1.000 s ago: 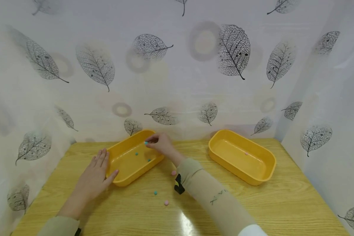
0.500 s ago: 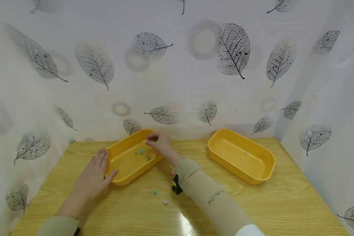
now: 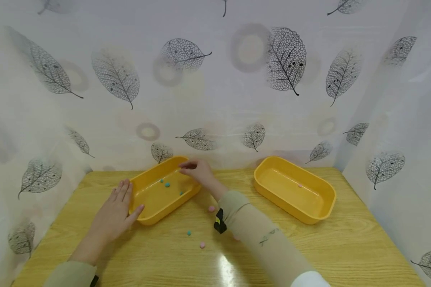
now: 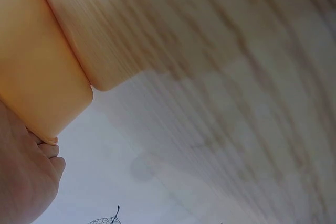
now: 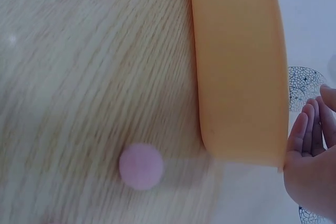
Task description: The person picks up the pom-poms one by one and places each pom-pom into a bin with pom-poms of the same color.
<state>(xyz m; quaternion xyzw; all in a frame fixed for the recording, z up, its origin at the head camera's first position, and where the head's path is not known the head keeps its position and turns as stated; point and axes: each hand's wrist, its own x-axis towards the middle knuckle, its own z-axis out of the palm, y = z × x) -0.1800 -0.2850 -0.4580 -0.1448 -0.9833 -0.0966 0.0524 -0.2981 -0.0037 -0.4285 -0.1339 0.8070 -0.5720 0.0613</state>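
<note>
In the head view, my left hand (image 3: 111, 211) rests against the near-left end of a yellow tray (image 3: 158, 216), its fingers extended along the rim. The left wrist view shows that hand's curled edge (image 4: 31, 174) beside the tray's wall (image 4: 42, 56). My right hand (image 3: 200, 175) is over the tray's far-right end, fingers relaxed and nothing visible between them. Inside the tray lie three small teal balls (image 3: 167, 185). In the right wrist view, the right hand (image 5: 312, 156) is beside the tray's rim, and a pink ball (image 5: 140, 166) lies on the table below.
A second yellow tray (image 3: 287, 205), at right, holds one small pink ball (image 3: 299, 185). On the wooden table (image 3: 147, 255) are a teal ball (image 3: 188, 232) and pink balls (image 3: 202, 245), one partly hidden by the right sleeve. A leaf-patterned curtain (image 3: 215, 99) surrounds the table.
My right hand has let go of a teal ball, which dropped into the left tray and rolled leftward. Another teal ball there shifted slightly. My left hand has stayed in place.
</note>
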